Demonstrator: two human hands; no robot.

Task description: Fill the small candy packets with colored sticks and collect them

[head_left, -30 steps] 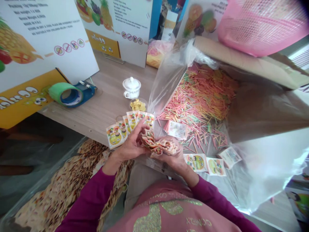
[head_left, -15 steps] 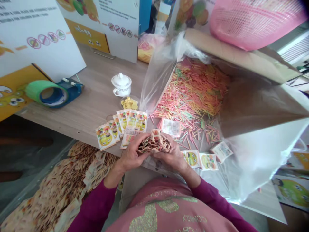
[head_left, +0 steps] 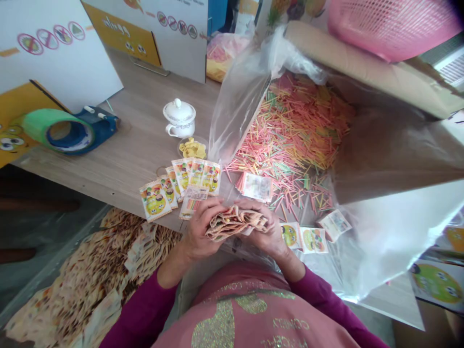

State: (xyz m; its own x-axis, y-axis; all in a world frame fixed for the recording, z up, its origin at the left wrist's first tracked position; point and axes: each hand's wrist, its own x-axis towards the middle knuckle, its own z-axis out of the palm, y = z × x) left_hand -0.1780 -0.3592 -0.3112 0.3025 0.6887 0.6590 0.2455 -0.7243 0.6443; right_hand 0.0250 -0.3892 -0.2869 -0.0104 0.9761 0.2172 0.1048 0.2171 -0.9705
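A bundle of small printed paper packets (head_left: pixel 235 222) is gripped between both hands, its folded edges facing up. My left hand (head_left: pixel 204 227) closes round the left end, and my right hand (head_left: pixel 268 232) round the right end. Just beyond them several flat packets with a yellow cartoon face (head_left: pixel 155 199) lie fanned out on the table. A stack of packets (head_left: pixel 256 187) sits past my right hand, at the edge of a heap of thin coloured sticks (head_left: pixel 290 130). More packets (head_left: pixel 313 240) lie right of my right hand.
A lidded white cup (head_left: pixel 179 119) and a dish of yellow pieces (head_left: pixel 192 147) stand behind the fanned packets. A tape dispenser (head_left: pixel 72 133) is at left. The sticks spill from a plastic-lined carton (head_left: pixel 384 159); a pink basket (head_left: pixel 395 29) rests above. Below left lies a large packet pile (head_left: pixel 72 280).
The bundle has shifted slightly down and spread wider toward the right, its top edges now more open to view. Both hands still grip it. The whole view has tilted a little downward.
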